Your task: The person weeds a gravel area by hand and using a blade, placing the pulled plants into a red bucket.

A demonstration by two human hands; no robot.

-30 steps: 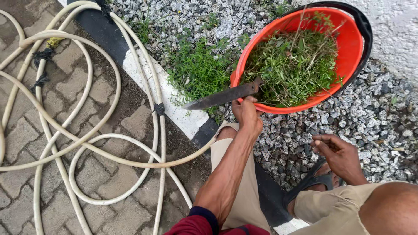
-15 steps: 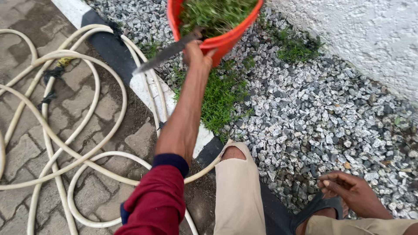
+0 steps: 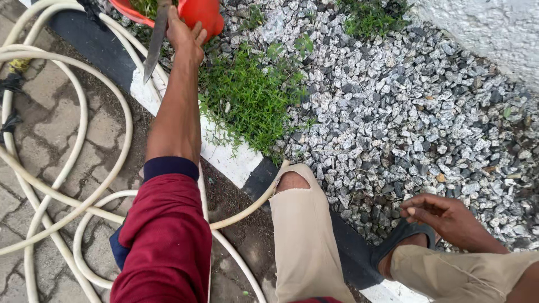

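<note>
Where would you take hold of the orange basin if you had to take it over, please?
On the rim, I'd judge: the orange basin sits at the top edge of the view, and the left hand already grips its near rim together with a knife. Come from the gravel side, away from the blade pointing down towards the hose.

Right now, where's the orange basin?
Top left of the head view: the orange basin is gripped by the left hand, which also holds the knife, above the weed patch.
</note>
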